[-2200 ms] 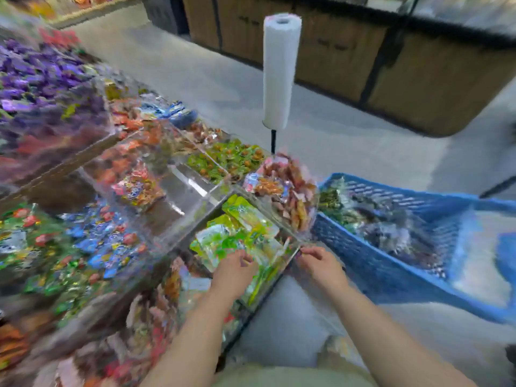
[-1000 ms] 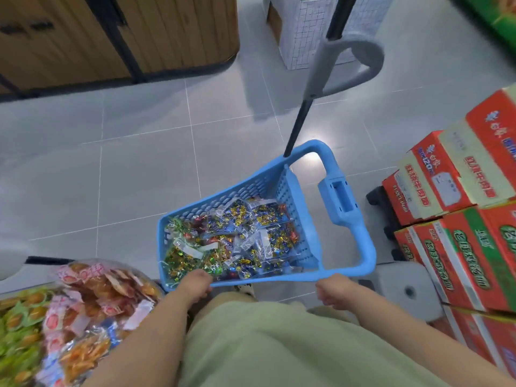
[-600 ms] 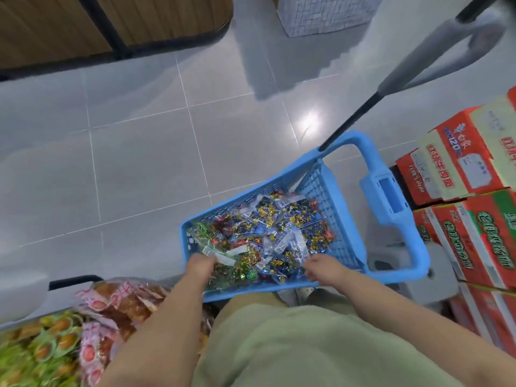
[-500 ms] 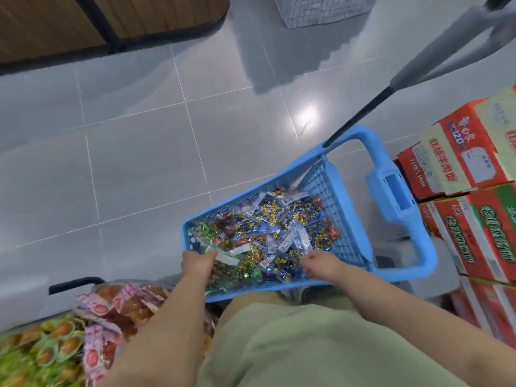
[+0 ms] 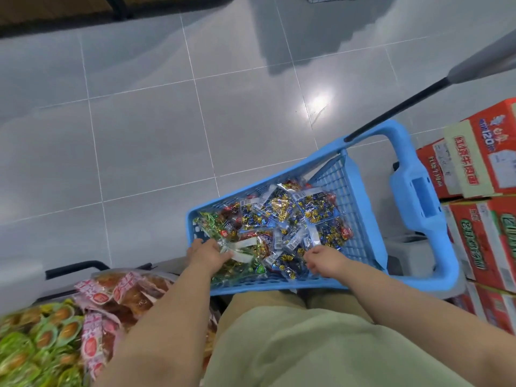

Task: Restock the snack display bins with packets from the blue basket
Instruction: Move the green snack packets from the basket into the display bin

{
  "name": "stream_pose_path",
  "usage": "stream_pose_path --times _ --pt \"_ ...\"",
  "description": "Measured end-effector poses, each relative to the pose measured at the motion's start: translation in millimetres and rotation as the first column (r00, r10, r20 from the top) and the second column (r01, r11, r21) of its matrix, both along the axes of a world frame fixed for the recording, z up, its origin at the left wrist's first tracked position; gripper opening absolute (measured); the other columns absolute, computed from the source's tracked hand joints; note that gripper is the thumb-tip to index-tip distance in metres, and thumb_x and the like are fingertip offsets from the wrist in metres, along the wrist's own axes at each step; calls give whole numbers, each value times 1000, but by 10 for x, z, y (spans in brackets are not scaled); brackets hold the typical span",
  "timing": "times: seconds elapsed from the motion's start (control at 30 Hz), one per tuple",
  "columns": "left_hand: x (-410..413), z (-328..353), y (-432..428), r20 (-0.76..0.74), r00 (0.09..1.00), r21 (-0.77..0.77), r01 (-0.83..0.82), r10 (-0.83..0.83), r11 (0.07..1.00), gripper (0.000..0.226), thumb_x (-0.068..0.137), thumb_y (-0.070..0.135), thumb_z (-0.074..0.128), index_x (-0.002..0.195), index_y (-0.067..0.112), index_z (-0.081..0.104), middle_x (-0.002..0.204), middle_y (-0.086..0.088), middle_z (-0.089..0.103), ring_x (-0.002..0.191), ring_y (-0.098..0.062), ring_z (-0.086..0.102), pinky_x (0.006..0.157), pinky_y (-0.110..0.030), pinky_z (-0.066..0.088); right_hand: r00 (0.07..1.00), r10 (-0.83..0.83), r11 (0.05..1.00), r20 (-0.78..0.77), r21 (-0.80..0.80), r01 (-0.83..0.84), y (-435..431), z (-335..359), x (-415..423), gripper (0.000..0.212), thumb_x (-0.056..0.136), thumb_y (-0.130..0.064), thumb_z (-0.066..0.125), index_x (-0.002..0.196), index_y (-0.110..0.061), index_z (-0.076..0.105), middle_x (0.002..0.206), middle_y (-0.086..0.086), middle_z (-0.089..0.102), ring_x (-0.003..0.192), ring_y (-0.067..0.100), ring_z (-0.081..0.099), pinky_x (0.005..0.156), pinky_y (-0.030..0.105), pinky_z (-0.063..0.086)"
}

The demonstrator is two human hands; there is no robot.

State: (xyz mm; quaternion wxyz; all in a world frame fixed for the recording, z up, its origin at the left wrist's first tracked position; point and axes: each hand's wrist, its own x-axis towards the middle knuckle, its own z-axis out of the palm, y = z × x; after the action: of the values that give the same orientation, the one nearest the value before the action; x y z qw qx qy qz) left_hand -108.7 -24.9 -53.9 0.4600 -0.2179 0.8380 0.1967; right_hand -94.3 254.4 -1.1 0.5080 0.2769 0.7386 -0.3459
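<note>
**Blue basket, both hands in: the pick-up step**

Blue basket (image 5: pixel 360 213) stands on the grey floor (image 5: pixel 139 135) just ahead of the person, part-filled with a heap of packets (image 5: pixel 287 219); the step in hand is, I judge, choosing what to lift out. Left hand (image 5: pixel 208 252) lies at the near-left corner, fingers curled onto a green packet (image 5: pixel 240 270) with a white label, gripping it as far as can be seen; right hand (image 5: pixel 325 261) sits knuckles-up on the blue-and-gold packets, fingers bent under, and whether they pinch anything I cannot tell. The next move calls for a firm hold on slippery film, a clean lift past the rim, then a turn left to the display. The stock there, pink packets (image 5: pixel 117 297) and green-ringed snacks (image 5: pixel 42 344), is blurred and cut by the frame, so which bin wants filling is unreadable; red cartons (image 5: pixel 474 169) at the right are cut off too.
</note>
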Motion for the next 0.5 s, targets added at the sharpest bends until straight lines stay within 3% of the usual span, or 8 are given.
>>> stream_pose_path --times 0.07,0.17,0.23,0.3,0.37,0.47,0.5 --pt "24 14 28 -69 997 117 -38 46 992 35 93 38 58 120 15 54 127 -13 56 111 -30 53 93 -36 41 1000 -10 1000 3 -25 11 -13 -15 -26 30 96 -18 46 106 7 59 82 11 56 70 19 47 53 24 35" --pt "9 104 133 -147 949 229 -242 279 943 37 95 30 55 127 11 51 125 -17 59 91 -23 58 87 -35 46 1000 -18 997 -10 -76 17 -49 -30 -81 19 94 -24 53 97 -7 61 80 4 56 66 13 48 55 22 37" --pt "-40 188 229 -128 871 292 -425 475 857 57 92 38 59 141 14 41 141 -13 49 111 -27 55 92 -37 44 998 -14 992 -56 -126 7 -82 -45 -109 34 89 -38 61 114 -16 57 95 -2 58 79 11 55 61 20 41" --pt "-86 286 344 -41 793 389 -548 608 741 73 87 48 63 148 21 32 151 -7 37 121 -27 50 88 -35 42 992 -111 969 -58 -229 95 -131 -65 -146 56 81 -51 66 126 -24 49 117 -4 53 99 13 56 80 25 46" --pt "-121 379 480 46 781 483 -563 623 670 77 84 53 64 148 24 31 151 -6 36 111 -22 52 84 -34 44 976 -219 924 -12 -324 203 -193 -101 -192 66 75 -50 72 129 -25 45 129 0 49 107 14 56 91 31 48" --pt "-185 355 627 96 805 497 -549 586 672 73 83 61 58 143 24 38 145 -5 43 124 -27 47 101 -45 42 935 -353 872 30 -352 341 -242 -174 -259 83 73 -37 79 140 -15 38 139 6 45 117 22 54 96 39 50" --pt "-228 339 644 97 783 469 -581 614 666 68 85 63 54 138 21 45 136 -5 50 120 -28 50 100 -45 43 918 -395 860 21 -342 378 -242 -191 -277 86 73 -35 79 143 -13 34 144 8 40 119 23 52 95 39 51"
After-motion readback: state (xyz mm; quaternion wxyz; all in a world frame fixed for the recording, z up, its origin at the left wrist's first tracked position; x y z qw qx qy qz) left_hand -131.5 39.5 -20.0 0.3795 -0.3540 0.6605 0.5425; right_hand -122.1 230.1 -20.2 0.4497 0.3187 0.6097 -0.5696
